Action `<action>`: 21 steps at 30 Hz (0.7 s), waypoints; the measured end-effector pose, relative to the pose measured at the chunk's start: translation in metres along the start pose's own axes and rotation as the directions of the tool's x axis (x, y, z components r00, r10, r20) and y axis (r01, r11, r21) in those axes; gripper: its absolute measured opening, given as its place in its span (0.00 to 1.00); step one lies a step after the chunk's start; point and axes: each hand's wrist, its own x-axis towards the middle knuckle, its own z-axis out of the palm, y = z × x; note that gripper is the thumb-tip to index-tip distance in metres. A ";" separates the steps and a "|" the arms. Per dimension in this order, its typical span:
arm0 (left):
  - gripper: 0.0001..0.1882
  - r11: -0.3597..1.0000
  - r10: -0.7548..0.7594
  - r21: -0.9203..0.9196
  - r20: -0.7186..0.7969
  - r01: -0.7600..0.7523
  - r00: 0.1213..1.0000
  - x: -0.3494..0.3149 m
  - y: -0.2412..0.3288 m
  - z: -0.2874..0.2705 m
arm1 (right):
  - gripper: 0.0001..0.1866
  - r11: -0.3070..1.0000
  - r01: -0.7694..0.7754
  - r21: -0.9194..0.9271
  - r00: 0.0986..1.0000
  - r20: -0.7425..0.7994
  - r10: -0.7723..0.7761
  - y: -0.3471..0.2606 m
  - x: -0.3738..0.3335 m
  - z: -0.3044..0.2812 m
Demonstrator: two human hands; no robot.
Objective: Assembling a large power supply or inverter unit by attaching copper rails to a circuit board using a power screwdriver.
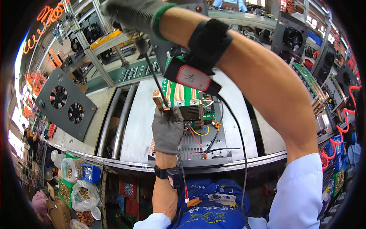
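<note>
My right hand (131, 15), in a grey glove with a green cuff, is raised at the upper left, closed around the top of a long-shafted screwdriver (153, 72). The shaft slants down to the front left corner of a green circuit board (179, 92) with copper strips. A copper bar (157, 100) sits at that corner. Just below the tip, my gloved left hand (167, 129) has its fingers curled against the bar's near end; its fingertips are partly hidden. Under the board is a finned block (191, 113) on a slotted metal chassis (194, 150), with loose coloured wires (200, 133).
A grey panel with two fans (66, 105) stands at left, beside metal rollers (121, 122). Boxes and bags of small hardware (84, 194) lie below the bench edge. A black cable (243, 152) hangs from my right wrist device across the work. More circuit boards (310, 82) stand at right.
</note>
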 end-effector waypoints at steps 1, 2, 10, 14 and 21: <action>0.22 1.000 -0.002 -0.003 -0.001 0.002 1.000 0.001 0.001 -0.001 | 0.12 0.998 0.048 -0.033 0.999 -0.021 -0.049 0.001 0.002 0.004; 0.22 1.000 -0.003 -0.005 -0.005 0.003 1.000 0.002 0.001 -0.001 | 0.11 0.988 0.098 -0.117 0.994 -0.041 -0.103 0.002 0.005 0.009; 0.23 0.991 -0.069 0.113 -0.075 0.077 0.995 -0.009 0.014 0.007 | 0.11 0.779 0.235 -0.581 0.950 -0.032 -0.310 -0.003 0.042 0.006; 0.22 0.969 -0.098 0.228 -0.016 0.099 0.995 -0.032 0.031 -0.009 | 0.09 0.789 0.266 -0.553 0.962 0.094 -0.258 -0.034 0.049 -0.023; 0.21 0.738 0.025 0.675 -0.032 0.003 0.999 -0.073 0.047 -0.022 | 0.07 0.999 0.017 -0.029 0.994 0.111 -0.014 -0.073 -0.055 -0.151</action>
